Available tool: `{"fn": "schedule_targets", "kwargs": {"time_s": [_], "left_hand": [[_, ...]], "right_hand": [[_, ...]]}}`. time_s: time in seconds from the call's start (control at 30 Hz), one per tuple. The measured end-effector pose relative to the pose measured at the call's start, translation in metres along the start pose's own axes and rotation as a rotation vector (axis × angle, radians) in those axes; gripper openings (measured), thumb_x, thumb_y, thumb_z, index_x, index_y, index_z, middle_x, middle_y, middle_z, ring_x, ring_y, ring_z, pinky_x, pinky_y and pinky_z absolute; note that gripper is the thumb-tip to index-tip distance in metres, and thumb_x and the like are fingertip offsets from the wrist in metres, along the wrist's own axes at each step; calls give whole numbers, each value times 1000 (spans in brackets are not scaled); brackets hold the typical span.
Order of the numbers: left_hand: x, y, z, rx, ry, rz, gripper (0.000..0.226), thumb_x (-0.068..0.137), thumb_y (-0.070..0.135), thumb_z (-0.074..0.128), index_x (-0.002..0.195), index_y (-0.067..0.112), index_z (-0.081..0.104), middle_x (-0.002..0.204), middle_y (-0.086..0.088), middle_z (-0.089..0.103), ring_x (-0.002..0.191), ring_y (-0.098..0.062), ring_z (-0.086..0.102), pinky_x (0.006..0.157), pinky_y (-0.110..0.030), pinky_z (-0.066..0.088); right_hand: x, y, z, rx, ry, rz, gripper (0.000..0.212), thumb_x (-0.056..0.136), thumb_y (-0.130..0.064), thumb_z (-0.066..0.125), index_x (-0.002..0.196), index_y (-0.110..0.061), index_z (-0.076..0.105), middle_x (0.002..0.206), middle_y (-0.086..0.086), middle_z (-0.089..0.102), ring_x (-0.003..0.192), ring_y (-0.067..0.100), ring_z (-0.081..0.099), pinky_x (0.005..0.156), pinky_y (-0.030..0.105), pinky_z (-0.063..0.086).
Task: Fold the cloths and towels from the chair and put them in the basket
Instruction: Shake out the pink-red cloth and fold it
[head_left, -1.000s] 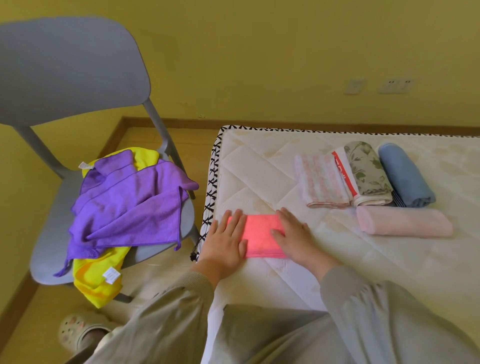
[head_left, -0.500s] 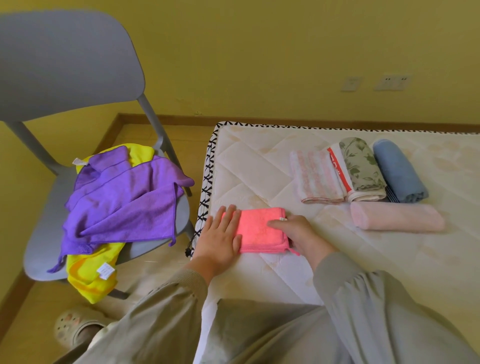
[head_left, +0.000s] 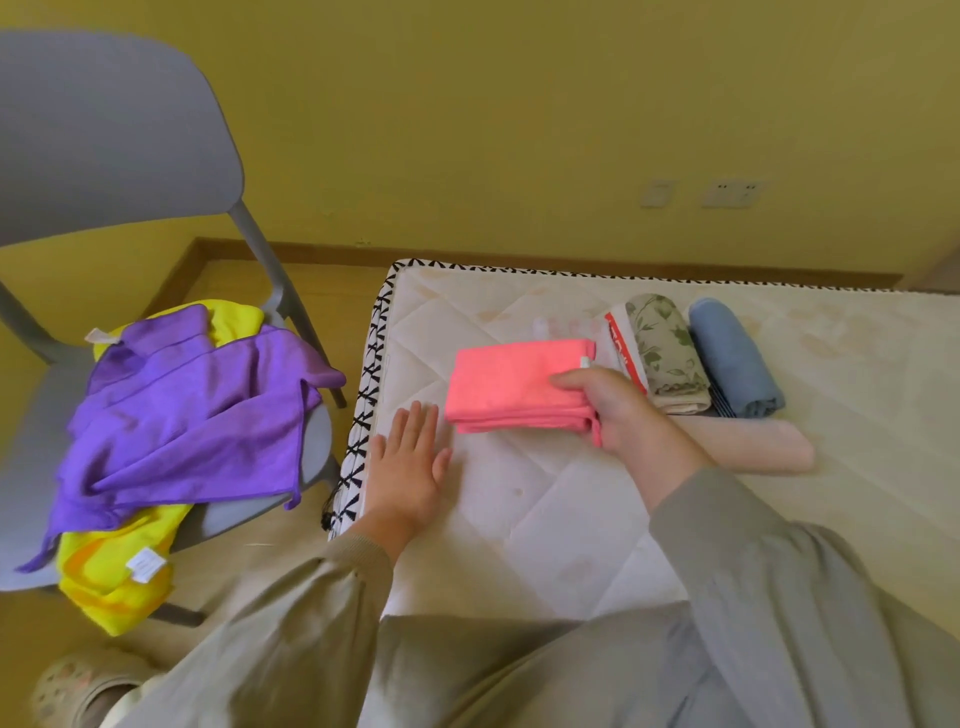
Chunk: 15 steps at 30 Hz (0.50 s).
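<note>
pink cloth (head_left: 514, 387): soft, fuzzy microfibre, matt | purple cloth (head_left: 192, 410) at left: same napped weave, slight sheen | yellow cloth (head_left: 111, 582) beneath: plush, paper-like white tag | chair (head_left: 104, 130): smooth matt grey plastic | mattress (head_left: 519, 519): quilted cream fabric, faintly glossy | floor (head_left: 260, 571): smooth wood

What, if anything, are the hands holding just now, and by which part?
The right hand holds the folded pink cloth by its right end. The left hand lies flat, open and empty.
</note>
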<state>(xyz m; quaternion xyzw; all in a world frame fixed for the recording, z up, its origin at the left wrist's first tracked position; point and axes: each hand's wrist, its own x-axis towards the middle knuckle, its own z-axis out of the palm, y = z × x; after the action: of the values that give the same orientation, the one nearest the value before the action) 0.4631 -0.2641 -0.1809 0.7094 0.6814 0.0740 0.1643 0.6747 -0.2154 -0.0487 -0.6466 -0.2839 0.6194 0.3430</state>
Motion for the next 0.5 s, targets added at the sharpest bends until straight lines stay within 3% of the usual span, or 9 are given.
{"fn": "schedule_targets", "kwargs": {"time_s": [0.07,0.13,0.23,0.3,0.37,0.4,0.5], "left_hand": [[9,11,5,60,-51,31,57,101,44,15,151,28,-6,160,0,-12,146,-22,-14,117,-47,-3],[15,23,11,104,-71,12,59,98,50,11,151,31,-6,160,0,-13,145,-25,-16,115,-52,-3],[19,33,21,161,-31,-35,63,92,55,4,150,33,-7,160,-1,-12,145,-27,-17,113,-57,-5],[20,33,26,190,1,-29,67,87,56,-2,150,33,-9,159,-2,-12,145,-27,-17,113,-57,-4],[21,32,28,190,25,-14,68,86,56,-3,150,33,-8,159,-3,-11,145,-27,-17,113,-57,-5],[21,32,29,187,32,-10,68,86,56,-2,150,32,-7,159,-3,-10,145,-27,-17,113,-56,-6],[21,32,31,183,49,-7,68,87,56,-1,150,32,-6,160,-3,-9,145,-26,-17,113,-56,-7]], "right_hand": [[5,-24,-9,-11,72,-70,7,83,-8,64,87,-10,58,70,4,64,61,20,62,55,29,51],[15,-45,-14,-54,189,-201,12,83,-5,63,94,-10,59,79,6,61,69,22,60,59,30,49],[33,-62,-18,-445,442,-608,16,84,-7,57,92,-20,60,74,-5,58,72,21,53,50,24,35],[47,-60,-23,-776,508,-870,33,85,-5,52,110,-23,62,93,-4,65,82,22,55,58,28,37],[68,-45,-34,-1168,429,-988,56,85,4,46,136,-19,49,132,5,55,115,25,52,85,35,41],[76,-34,-40,-1402,363,-988,57,88,3,44,142,-15,41,145,8,44,129,24,42,98,35,34],[95,9,-61,-1895,189,-831,58,97,-25,41,149,-10,21,156,7,21,142,20,22,112,31,18]]}}
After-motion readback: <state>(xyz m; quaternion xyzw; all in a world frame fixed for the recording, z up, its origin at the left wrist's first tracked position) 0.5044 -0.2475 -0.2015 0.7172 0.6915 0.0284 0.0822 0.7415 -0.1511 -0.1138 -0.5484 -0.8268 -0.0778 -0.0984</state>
